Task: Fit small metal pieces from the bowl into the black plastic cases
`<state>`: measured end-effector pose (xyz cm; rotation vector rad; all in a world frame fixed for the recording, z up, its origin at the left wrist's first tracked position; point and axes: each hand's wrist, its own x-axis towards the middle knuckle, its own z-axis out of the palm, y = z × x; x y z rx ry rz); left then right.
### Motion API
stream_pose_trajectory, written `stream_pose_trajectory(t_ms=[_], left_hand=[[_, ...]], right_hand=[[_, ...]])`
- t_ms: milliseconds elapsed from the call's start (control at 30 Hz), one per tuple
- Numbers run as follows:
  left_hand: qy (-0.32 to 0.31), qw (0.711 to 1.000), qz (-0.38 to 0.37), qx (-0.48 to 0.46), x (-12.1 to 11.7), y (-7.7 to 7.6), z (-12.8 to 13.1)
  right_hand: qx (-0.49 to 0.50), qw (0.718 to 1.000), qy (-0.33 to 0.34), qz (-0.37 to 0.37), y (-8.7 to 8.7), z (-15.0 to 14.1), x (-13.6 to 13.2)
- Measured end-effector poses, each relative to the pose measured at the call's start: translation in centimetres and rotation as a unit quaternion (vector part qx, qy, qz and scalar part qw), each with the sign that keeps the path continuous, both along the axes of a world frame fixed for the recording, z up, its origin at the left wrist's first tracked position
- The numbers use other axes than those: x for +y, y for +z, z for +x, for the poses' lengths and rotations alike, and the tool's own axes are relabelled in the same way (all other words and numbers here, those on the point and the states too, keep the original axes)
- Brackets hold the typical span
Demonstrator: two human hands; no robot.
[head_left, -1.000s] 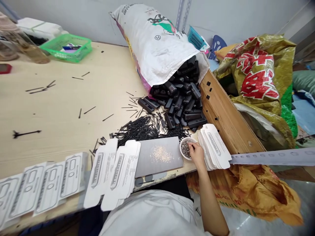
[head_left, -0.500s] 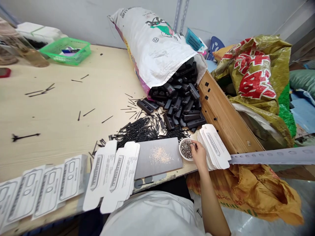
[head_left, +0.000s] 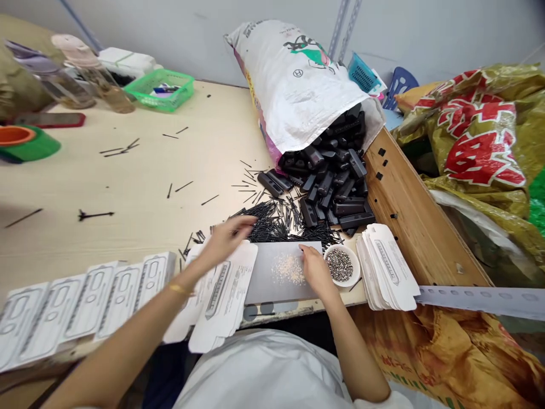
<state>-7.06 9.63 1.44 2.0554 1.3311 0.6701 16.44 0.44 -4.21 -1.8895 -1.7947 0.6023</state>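
Note:
Over the near edge of a pile of thin black plastic sticks (head_left: 264, 224) is my left hand (head_left: 227, 238), its fingers smeared by motion. A yellow band circles that wrist. My right hand (head_left: 315, 271) is above a grey sheet (head_left: 264, 284), fingers drawn together; whatever they hold is too small to make out. Pale crumb-like bits (head_left: 286, 269) lie on the sheet beside it. Just right of this hand stands a white bowl (head_left: 356, 271) full of small shiny metal pieces (head_left: 339, 264). Flat white printed cartons (head_left: 219, 295) lie under my left forearm.
Black plastic housings (head_left: 327, 182) spill from a white sack (head_left: 293, 85). A wooden board (head_left: 426, 210) borders the right side, near a carton stack (head_left: 385, 267). Folded boxes (head_left: 119, 295) line the front left. A green basket (head_left: 170, 96) and bottles (head_left: 106, 85) stand at the back left.
My right hand has left the bowl of metal pieces and moved left over the grey sheet. My left hand has come into view by the black sticks. The view has shifted left.

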Motion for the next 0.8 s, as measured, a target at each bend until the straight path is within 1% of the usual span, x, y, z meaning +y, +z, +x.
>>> stream_pose_trajectory(t_ms=[67, 100, 133, 200, 233, 267, 333, 433, 533, 600, 667, 733, 800], left_hand=[[-0.093, 0.994, 0.031, 0.047, 0.9, -1.2, 3.9], [-0.130, 0.987, 0.056, 0.076, 1.5, -1.8, 6.0], [-0.154, 0.979, 0.089, 0.104, 2.2, -2.3, 8.1], [-0.162, 0.971, 0.125, 0.127, 3.6, -3.0, 11.6], [-0.163, 0.969, 0.135, 0.132, 4.3, -3.3, 13.0], [-0.165, 0.966, 0.144, 0.139, 5.0, -3.5, 14.0], [-0.164, 0.962, 0.158, 0.154, 6.0, -3.7, 15.2], [-0.153, 0.958, 0.173, 0.171, 7.2, -4.1, 15.5], [-0.161, 0.952, 0.183, 0.184, 8.0, -4.7, 14.9], [-0.170, 0.950, 0.180, 0.192, 8.2, -5.2, 14.0], [-0.172, 0.949, 0.173, 0.200, 8.1, -5.6, 12.9], [-0.164, 0.953, 0.164, 0.192, 7.5, -5.8, 11.5], [-0.150, 0.963, 0.153, 0.164, 6.5, -5.6, 10.0]], right_hand=[[-0.059, 0.998, -0.001, -0.002, -0.5, -0.8, 0.7], [-0.071, 0.997, -0.001, 0.007, -0.5, -0.7, 0.8], [-0.069, 0.997, 0.000, 0.021, -0.4, -0.5, 0.8], [-0.044, 0.997, -0.009, 0.063, 0.1, 0.7, 0.5], [-0.030, 0.996, -0.025, 0.081, 0.5, 1.6, 0.1], [-0.020, 0.994, -0.049, 0.093, 0.8, 2.5, -0.3], [-0.019, 0.990, -0.103, 0.095, 1.2, 4.5, -1.3], [-0.039, 0.987, -0.142, 0.057, 1.0, 7.4, -3.1], [-0.062, 0.989, -0.136, 0.022, 0.0, 8.9, -4.6], [-0.079, 0.989, -0.120, 0.019, -0.6, 9.0, -5.1], [-0.092, 0.989, -0.112, 0.030, -1.1, 8.7, -5.1], [-0.106, 0.986, -0.125, 0.042, -1.4, 8.3, -4.7], [-0.117, 0.982, -0.139, 0.043, -1.5, 8.1, -4.0]])
